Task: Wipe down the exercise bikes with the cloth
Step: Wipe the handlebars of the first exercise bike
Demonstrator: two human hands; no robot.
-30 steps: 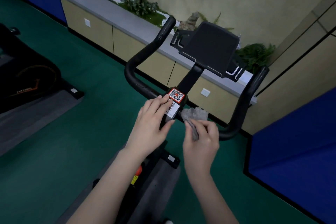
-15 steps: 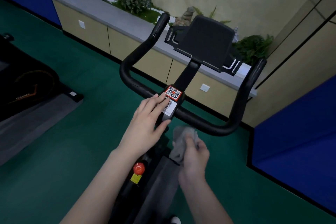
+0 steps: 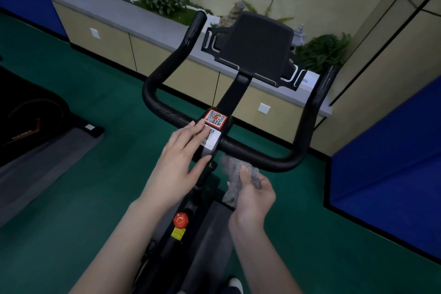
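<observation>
Cloth [image 3: 235, 175] inside right hand [image 3: 253, 196] grip

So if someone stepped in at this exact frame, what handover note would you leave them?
Left hand: open, straight fingers resting on the sticker at the centre of the handlebar.
Right hand: grips the grey cloth just below the bar's right half; contact with the bar can't be confirmed.
Done: can't be judged; no wipe marks show.
Left: handlebar horns, tablet holder, frame around the red knob, then the second bike on the left.
</observation>
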